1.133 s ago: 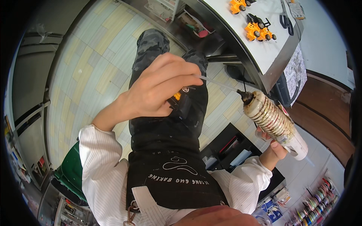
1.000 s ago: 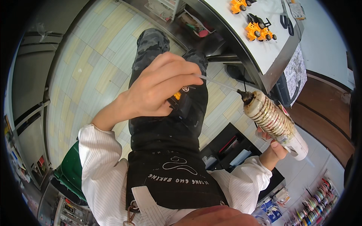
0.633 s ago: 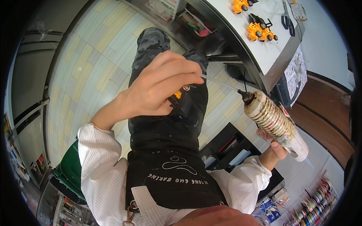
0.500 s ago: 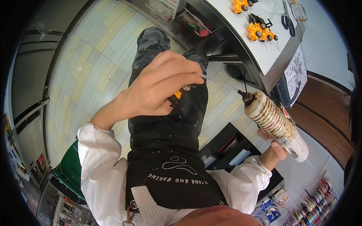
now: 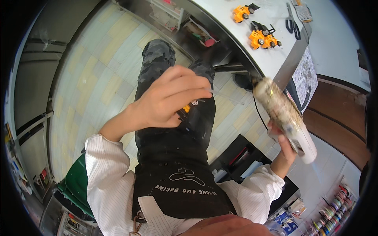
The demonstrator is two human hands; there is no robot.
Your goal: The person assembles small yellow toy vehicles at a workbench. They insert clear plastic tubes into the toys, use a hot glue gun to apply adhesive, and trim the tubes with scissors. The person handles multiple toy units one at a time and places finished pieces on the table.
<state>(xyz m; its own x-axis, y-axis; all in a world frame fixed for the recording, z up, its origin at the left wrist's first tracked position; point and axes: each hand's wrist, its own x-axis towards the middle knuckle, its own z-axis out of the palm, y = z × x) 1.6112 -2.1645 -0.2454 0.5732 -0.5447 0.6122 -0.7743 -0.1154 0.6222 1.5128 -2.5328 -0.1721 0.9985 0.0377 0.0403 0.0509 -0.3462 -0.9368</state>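
- Left hand [image 5: 167, 100] raised over the lap, fingers curled in and pinched together around a small black-and-yellow part [image 5: 188, 111]; only a corner of that part shows below the fingers, so its shape cannot be told.
- A thin pale stick [image 5: 222, 95] juts from the left fingertips toward the right, out over the floor.
- Right hand [image 5: 284, 143] closed around the white handle of a glue gun [image 5: 284, 118], held up at the right side; a finger lies along the underside of the grip.
- Glue gun barrel points up and to the left, its nose near the counter's edge; the barrel looks wrapped or crusted in mottled tan material. A dark cord [image 5: 258, 114] hangs from near its tip.
- The two hands are apart; the stick's tip does not reach the gun.
- Person seated, in black apron [image 5: 177, 173], white striped sleeves and camouflage trousers, above a pale tiled floor [image 5: 94, 74].
- White counter [image 5: 275, 59] at upper right carries two orange toy vehicles [image 5: 263, 38] [image 5: 241, 12] and black-handled scissors [image 5: 292, 23].
- Green stool [image 5: 76, 188] at lower left; black tray [image 5: 244, 161] with items beside the right knee.
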